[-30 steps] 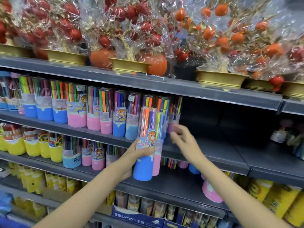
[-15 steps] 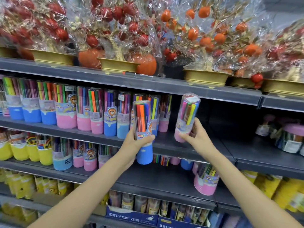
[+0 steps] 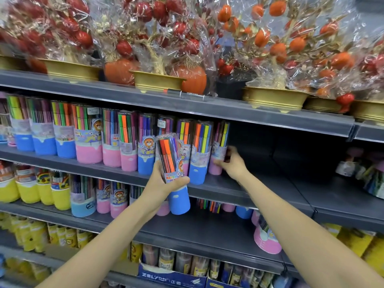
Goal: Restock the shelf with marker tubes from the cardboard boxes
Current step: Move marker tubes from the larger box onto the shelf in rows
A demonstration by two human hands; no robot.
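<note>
Left hand (image 3: 166,181) gripping blue-based tube (image 3: 173,173), label "WATER COLOR PEN", before the shelf (image 3: 259,190). Right hand (image 3: 233,165) clasping pink-based tube (image 3: 218,154) at row's end. Below, box (image 3: 172,277) marked "ZELY".

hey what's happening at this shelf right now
A person is stocking marker tubes. The right hand is setting a pink-based tube at the end of the row on the shelf, with bare space beside it. The left hand holds a blue-based tube in front of the row, not yet placed.
</note>
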